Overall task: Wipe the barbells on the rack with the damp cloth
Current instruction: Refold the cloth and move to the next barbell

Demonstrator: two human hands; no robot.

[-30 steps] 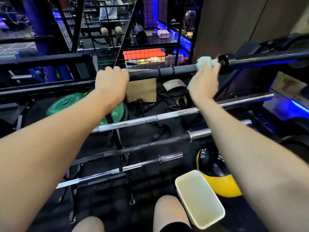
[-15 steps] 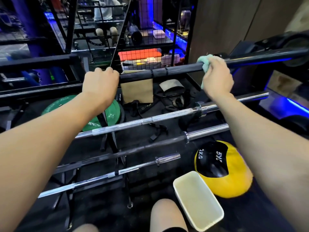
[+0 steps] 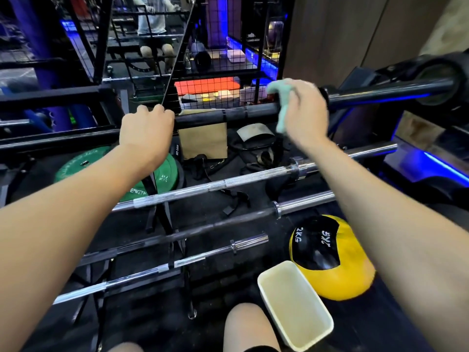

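Note:
A black barbell (image 3: 228,114) lies across the top of the rack. My left hand (image 3: 146,129) grips its shaft left of centre. My right hand (image 3: 305,114) holds a pale green damp cloth (image 3: 281,105) wrapped over the same bar, just left of its collar. Below, a knurled chrome barbell (image 3: 228,185), a dark barbell (image 3: 203,231) with a chrome sleeve and a short chrome bar (image 3: 177,262) rest on lower rungs of the rack.
A white rectangular tub (image 3: 295,304) sits on the floor by my knee, next to a yellow-and-black 2 kg medicine ball (image 3: 335,257). A green weight plate (image 3: 162,177), straps and a cardboard piece (image 3: 203,139) lie behind the rack. A wire cage stands further back.
My right hand has slid the cloth leftward along the top bar, away from the collar. My left hand keeps its grip on the shaft.

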